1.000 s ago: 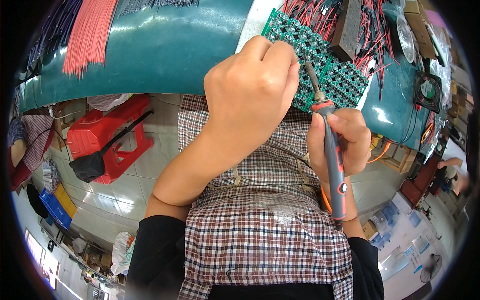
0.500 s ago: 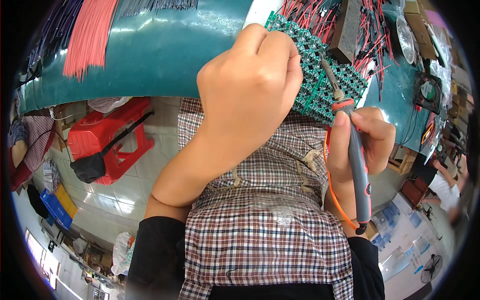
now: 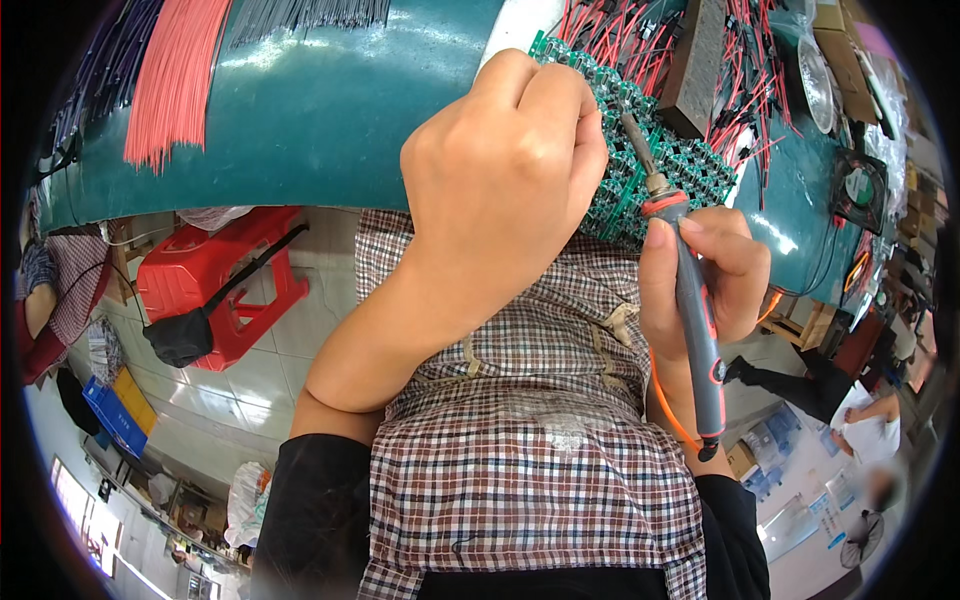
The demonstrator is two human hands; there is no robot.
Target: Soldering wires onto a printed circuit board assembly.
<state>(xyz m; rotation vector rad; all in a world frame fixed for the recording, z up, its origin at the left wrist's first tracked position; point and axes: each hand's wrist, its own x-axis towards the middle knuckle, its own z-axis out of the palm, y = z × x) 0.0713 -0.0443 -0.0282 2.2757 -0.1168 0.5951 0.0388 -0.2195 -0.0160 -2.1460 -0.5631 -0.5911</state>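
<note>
My right hand point(image 3: 728, 268) grips a soldering iron point(image 3: 697, 315) with a dark grey and red handle and an orange cord. Its metal tip points up and left, over a panel of small green circuit boards point(image 3: 700, 172); whether the tip touches them I cannot tell. Over the left part of the panel, my left hand point(image 3: 500, 165) is closed, the back of the hand upward. Its fingertips are hidden behind the knuckles, so what they pinch does not show.
Behind the boards lie red and black wires point(image 3: 625, 35) and a dark rectangular block point(image 3: 692, 70). Pink wires point(image 3: 178, 80) hang over the green tabletop point(image 3: 310, 130) at left. A small fan point(image 3: 858, 188) stands at right. A red stool point(image 3: 215, 290) is below the table edge.
My right hand and the soldering iron have moved left, shifting the tip left across the boards. My left hand is almost unmoved. A person in the right background has moved.
</note>
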